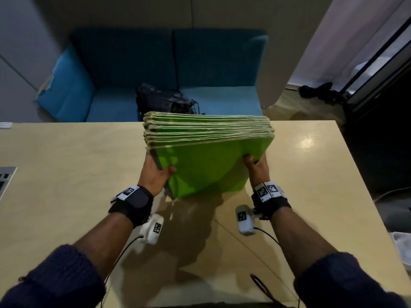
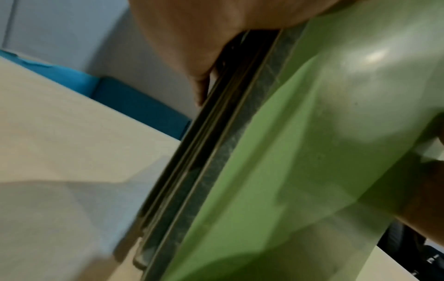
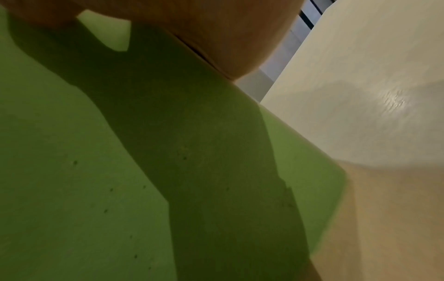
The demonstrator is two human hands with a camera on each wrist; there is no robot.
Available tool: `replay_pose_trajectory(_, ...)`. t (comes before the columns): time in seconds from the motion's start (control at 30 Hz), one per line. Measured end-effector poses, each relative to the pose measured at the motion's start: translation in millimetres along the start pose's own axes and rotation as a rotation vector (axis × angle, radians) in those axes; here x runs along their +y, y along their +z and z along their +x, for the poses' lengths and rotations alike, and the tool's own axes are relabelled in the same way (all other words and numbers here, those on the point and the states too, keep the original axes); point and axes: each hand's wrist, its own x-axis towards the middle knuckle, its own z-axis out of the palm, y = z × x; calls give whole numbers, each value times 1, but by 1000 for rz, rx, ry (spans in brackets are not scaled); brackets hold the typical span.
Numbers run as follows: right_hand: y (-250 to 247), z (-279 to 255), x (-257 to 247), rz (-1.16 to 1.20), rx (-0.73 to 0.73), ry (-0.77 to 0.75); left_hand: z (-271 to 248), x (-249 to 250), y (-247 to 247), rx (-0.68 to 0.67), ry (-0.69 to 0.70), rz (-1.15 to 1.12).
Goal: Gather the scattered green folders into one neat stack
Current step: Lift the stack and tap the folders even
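Observation:
A thick bundle of green folders (image 1: 206,156) stands on edge on the pale wooden table (image 1: 66,174), tilted away from me, its upper edges fanned at the top. My left hand (image 1: 155,172) grips the bundle's left side, thumb on the near green cover and fingers behind. My right hand (image 1: 255,165) grips the right side the same way. In the left wrist view the folders' dark stacked edges (image 2: 216,152) run beside the green cover (image 2: 312,152) under my palm. The right wrist view is filled by the green cover (image 3: 96,171), with the palm at the top.
A blue sofa (image 1: 200,63) with a dark bag (image 1: 164,98) on it stands beyond the table's far edge. A keyboard corner (image 1: 5,176) shows at the left edge. Cables (image 1: 264,287) trail over the near table. Dark floor lies off the right edge.

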Motion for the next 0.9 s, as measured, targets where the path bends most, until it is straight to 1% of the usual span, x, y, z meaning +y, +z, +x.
replay_pose_trajectory(0.07,5,3,0,-1,57,34,3,6,5,50,-4,2)
replay_pose_trajectory(0.1,5,4,0,0,78,57,5,9,9,66,24,-27)
replay_pose_trajectory(0.17,1,6,-3,-49,133,108,9,19,22,95,15,-112)
replay_pose_trajectory(0.23,-17,8,-6,-122,163,209,10,26,42,134,-98,-257)
replay_pose_trajectory(0.27,-30,10,-5,-184,179,274,7,30,54,137,-172,-279)
replay_pose_trajectory(0.3,-48,12,-1,-260,195,340,6,27,68,94,-212,-191)
replay_pose_trajectory(0.33,-67,13,2,-330,204,405,0,27,84,8,-230,-54)
replay_pose_trajectory(0.37,-88,15,5,-393,211,469,-5,26,101,-53,-254,30)
replay_pose_trajectory(0.4,-110,16,9,-449,204,531,-11,27,118,-103,-317,64)
replay_pose_trajectory(0.47,-152,14,15,-586,175,654,-24,24,157,-195,-470,101)
replay_pose_trajectory(0.5,-173,11,17,-647,165,707,-33,24,176,-261,-523,108)
replay_pose_trajectory(0.57,-211,2,20,-735,156,783,-49,20,209,-361,-584,53)
replay_pose_trajectory(0.67,-259,-12,30,-799,157,848,-70,13,251,-485,-652,-8)
replay_pose_trajectory(0.7,-272,-15,36,-832,143,868,-76,16,262,-501,-680,-13)
replay_pose_trajectory(0.8,-297,-20,49,-900,62,882,-84,9,292,-479,-769,6)
replay_pose_trajectory(0.9,-311,-18,72,-885,105,967,-90,11,314,-459,-787,117)
